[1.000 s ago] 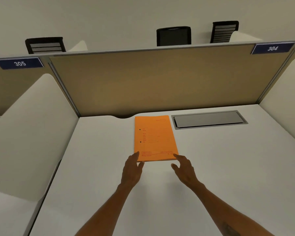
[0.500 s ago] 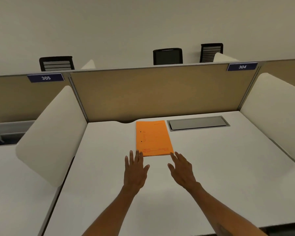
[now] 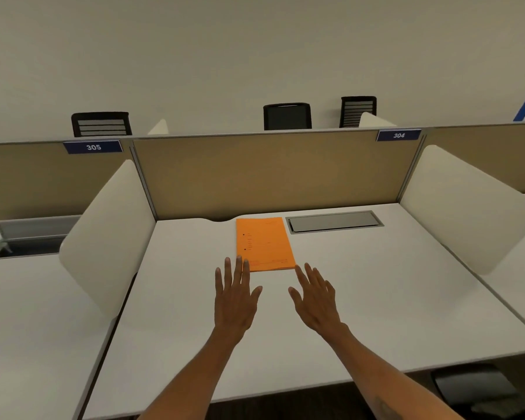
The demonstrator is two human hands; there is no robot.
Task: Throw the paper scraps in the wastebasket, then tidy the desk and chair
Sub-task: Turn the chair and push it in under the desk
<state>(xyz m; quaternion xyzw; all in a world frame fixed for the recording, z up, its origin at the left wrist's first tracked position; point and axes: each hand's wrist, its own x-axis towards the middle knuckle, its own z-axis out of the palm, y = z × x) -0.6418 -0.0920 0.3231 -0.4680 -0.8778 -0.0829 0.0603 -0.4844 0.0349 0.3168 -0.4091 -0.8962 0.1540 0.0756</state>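
Both hands [image 3: 273,301] flat, fingers spread, empty.

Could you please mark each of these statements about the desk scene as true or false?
1. The orange folder lies flat on the white desk. True.
2. The right hand is holding a pen. False: it is open and empty.
3. The left hand is spread open, its fingertips at the folder's near left corner. True.
4. The grey cable-box lid sits left of the folder. False: it is to the right.
5. The nearest number plate reads 310. False: it reads 304.
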